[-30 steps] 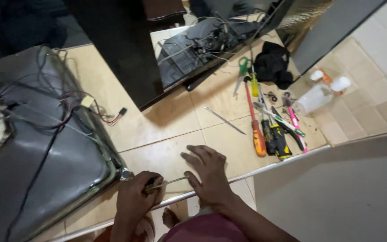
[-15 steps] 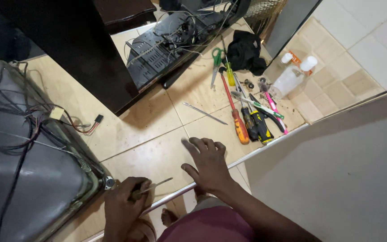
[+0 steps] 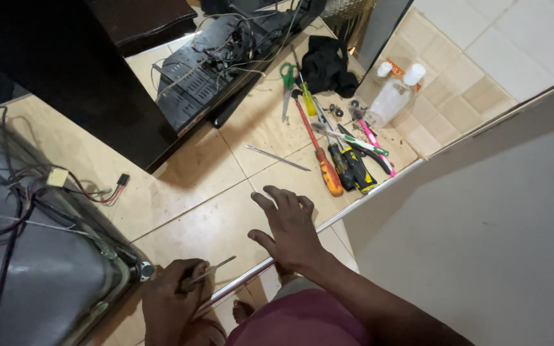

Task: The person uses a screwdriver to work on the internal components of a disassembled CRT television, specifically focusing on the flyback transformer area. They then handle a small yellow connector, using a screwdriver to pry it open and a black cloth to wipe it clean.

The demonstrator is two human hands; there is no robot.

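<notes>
My left hand (image 3: 171,301) is closed around a thin metal screwdriver (image 3: 209,272) near the corner of a grey picture tube (image 3: 40,269) with loose wires. My right hand (image 3: 290,227) rests flat on the tiled floor, fingers spread, holding nothing. Ahead of it lies an orange-handled screwdriver (image 3: 320,160) among several other tools, and a thin metal rod (image 3: 277,157) lies apart on the tile.
Pliers (image 3: 357,168), green scissors (image 3: 287,86), a pink tool (image 3: 372,138) and clear plastic bottles (image 3: 395,93) lie ahead on the right. A circuit board with cables (image 3: 219,64) lies beside a dark cabinet (image 3: 65,70). A black cloth (image 3: 328,64) sits beyond. A grey panel (image 3: 482,230) fills the right.
The view has shifted, so the tools now sit higher and further right. My right hand stays flat on the floor and my left hand keeps its hold on the screwdriver.
</notes>
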